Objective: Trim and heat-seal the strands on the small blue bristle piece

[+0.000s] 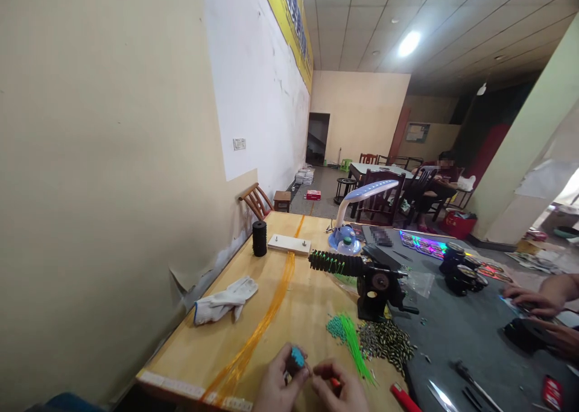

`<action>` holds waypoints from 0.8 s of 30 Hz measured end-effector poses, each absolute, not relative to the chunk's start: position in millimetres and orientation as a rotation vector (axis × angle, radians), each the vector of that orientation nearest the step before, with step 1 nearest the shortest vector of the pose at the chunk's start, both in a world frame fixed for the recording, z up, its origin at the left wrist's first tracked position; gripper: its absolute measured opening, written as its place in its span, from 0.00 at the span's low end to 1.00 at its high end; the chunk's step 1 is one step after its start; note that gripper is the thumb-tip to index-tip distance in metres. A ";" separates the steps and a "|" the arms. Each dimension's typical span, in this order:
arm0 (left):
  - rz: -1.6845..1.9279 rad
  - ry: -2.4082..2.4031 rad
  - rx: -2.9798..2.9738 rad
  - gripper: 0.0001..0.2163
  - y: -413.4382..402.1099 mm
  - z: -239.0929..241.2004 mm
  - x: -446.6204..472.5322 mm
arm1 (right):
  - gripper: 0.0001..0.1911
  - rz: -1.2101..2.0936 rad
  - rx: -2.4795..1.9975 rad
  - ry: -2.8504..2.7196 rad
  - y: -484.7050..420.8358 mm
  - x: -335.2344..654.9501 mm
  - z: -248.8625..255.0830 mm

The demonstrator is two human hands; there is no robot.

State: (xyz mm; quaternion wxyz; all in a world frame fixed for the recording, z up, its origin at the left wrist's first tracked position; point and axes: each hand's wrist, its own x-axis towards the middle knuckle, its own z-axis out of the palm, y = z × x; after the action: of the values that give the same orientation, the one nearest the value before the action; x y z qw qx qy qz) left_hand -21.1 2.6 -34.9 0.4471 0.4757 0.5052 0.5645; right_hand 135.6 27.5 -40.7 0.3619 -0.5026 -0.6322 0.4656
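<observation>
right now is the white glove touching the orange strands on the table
Apart: the head view shows a plain gap between the white glove and the orange strands.

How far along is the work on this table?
Looks done, perhaps: a heap of speckled pieces. In hand: the left hand holds a dark lump with teal tips, the right hand close by. Left: a teal pile and green strands.

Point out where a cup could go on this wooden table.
Bare wood shows between the glove and the orange strands, and between those strands and the green beads. It's crowded around the left hand, right hand, beads and black crank machine.
</observation>
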 end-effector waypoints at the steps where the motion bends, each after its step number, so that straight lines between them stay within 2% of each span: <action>1: 1.370 1.250 1.210 0.12 1.9 -34.1 -20.6 | 0.19 1.198 -1.281 -1.610 29.2 137.5 -32.2; 5: 1.177 1.211 1.402 0.04 0.0 -30.7 -17.1 | 0.20 1.198 -1.224 -1.543 37.0 132.0 -1.0; 10: 1.034 1.212 1.533 0.11 0.1 -34.1 -11.8 | 0.12 1.278 -1.217 -1.459 43.5 111.5 8.1; 14: 0.993 1.157 1.572 0.06 -2.0 -33.5 -12.3 | 0.12 1.339 -1.152 -1.332 43.1 112.8 3.9; 16: 1.046 1.157 1.559 0.05 -3.6 -30.0 -14.5 | 0.15 1.375 -1.122 -1.234 41.0 118.9 0.6; 21: 1.319 1.259 1.120 0.16 -5.7 -20.5 -12.3 | 0.19 1.402 -1.087 -0.959 27.1 127.3 -13.3; 24: 1.440 1.186 1.099 0.17 -6.8 -17.4 0.6 | 0.20 1.511 -0.999 -0.770 15.8 122.8 -21.0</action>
State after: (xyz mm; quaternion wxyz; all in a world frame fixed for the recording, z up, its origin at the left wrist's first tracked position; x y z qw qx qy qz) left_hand 0.6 -6.8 -17.4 0.4689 0.4484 0.4837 0.5875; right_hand 122.8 15.8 -21.0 0.5536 -0.4228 -0.3258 0.6392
